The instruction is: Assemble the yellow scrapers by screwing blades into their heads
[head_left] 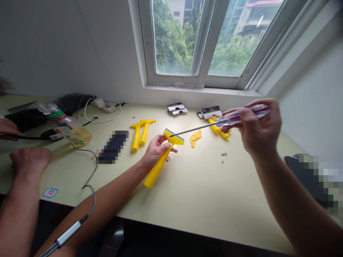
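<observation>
My left hand [154, 150] is wrapped round the neck of a yellow scraper [158, 167], tilted with its handle toward the table's front edge and a grey blade strip along its head. In my right hand [258, 128] is a screwdriver [195, 127] with a clear and purple handle. Its shaft points left, and the tip meets the scraper's head; whether a screw sits under it is too small to tell. Yellow flat plates [195, 137] lie just right of the scraper. Several small screws [224, 154] rest on the table below my right hand.
Two yellow scrapers [140, 134] lie left of my left hand, near a dark phone-like slab [114, 146]. More yellow handles [214, 126] and packs of blades [177, 108] are at the back. Left are a bottle [72, 130], a cable [93, 171] and another person's hand [29, 159].
</observation>
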`<state>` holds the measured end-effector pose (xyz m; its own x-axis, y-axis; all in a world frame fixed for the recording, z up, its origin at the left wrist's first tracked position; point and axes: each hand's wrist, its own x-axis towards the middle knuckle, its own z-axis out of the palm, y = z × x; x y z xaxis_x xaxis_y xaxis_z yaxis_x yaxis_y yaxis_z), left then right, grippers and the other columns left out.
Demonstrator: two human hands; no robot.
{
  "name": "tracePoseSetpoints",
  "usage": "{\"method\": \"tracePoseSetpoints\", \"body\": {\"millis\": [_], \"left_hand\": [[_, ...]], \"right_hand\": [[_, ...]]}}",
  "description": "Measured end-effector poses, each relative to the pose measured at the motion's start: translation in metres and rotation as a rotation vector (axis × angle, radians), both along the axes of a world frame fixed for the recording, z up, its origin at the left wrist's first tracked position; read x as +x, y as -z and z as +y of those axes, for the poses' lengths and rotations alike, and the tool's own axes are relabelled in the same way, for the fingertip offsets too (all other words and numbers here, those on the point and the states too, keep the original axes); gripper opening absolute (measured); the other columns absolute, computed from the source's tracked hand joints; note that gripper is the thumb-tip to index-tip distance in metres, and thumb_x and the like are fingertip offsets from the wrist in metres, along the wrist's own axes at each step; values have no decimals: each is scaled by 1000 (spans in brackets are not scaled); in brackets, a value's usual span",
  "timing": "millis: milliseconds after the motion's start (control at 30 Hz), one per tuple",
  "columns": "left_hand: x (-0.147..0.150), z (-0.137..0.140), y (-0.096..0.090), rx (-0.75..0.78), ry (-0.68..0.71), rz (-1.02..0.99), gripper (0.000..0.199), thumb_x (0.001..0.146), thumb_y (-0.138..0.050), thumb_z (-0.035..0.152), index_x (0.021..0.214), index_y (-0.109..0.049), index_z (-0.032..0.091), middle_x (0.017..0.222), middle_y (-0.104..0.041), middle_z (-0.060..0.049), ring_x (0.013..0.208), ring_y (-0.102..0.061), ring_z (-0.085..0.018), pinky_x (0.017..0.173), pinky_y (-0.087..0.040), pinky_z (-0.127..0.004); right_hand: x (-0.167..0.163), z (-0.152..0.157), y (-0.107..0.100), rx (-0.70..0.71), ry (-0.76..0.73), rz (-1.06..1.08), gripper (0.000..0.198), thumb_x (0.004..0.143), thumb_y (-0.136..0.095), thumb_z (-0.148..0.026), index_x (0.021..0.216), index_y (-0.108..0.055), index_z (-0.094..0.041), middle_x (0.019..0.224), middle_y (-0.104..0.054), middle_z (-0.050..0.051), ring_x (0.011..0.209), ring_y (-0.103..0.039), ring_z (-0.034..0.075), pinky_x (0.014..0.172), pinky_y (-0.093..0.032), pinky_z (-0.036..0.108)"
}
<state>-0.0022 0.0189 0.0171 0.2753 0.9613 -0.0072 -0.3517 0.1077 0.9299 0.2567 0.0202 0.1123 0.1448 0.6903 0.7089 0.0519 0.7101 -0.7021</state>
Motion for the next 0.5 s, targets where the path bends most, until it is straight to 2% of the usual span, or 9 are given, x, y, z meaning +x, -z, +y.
{"method": "tracePoseSetpoints", "body": {"millis": [133, 233, 300, 400, 500], "left_hand": [[0, 0, 1, 5, -10, 3, 40, 72, -75, 29, 101, -50, 17, 116, -53, -9, 74, -70, -21, 38, -46, -19], [0, 1, 4, 2, -36, 6, 41, 70, -76, 30, 100, -50, 17, 114, -54, -9, 73, -71, -21, 38, -47, -19], [0, 3, 7, -2, -66, 20, 42, 70, -76, 31, 99, -50, 17, 114, -55, -9, 73, -71, -22, 37, -47, -20], [-1, 6, 9, -9, -106, 38, 45, 68, -78, 33, 99, -49, 17, 113, -56, -10, 73, -72, -24, 36, -47, -20], [-1, 6, 10, -2, -119, 41, 45, 68, -78, 33, 99, -48, 17, 114, -55, -10, 74, -72, -24, 36, -47, -20]], "right_hand": [[-7, 0, 5, -67, 95, 80, 21, 83, -69, -29, 91, -50, -28, 72, -67, 1, 61, -70, 24, 47, -58, 36], [-7, -2, 4, -69, 76, 30, 21, 84, -68, -31, 94, -50, -28, 76, -67, 1, 61, -69, 22, 46, -58, 35], [-5, -8, -1, -58, 7, -86, 24, 82, -70, -30, 97, -51, -27, 87, -68, 2, 68, -70, 20, 50, -60, 34], [-2, -21, -11, -25, -98, -301, 34, 75, -76, -25, 101, -55, -28, 103, -68, 3, 88, -70, 21, 66, -62, 35], [2, -31, -15, -38, -103, -346, 41, 67, -82, -20, 101, -61, -28, 98, -69, 1, 93, -68, 23, 75, -60, 37]]}}
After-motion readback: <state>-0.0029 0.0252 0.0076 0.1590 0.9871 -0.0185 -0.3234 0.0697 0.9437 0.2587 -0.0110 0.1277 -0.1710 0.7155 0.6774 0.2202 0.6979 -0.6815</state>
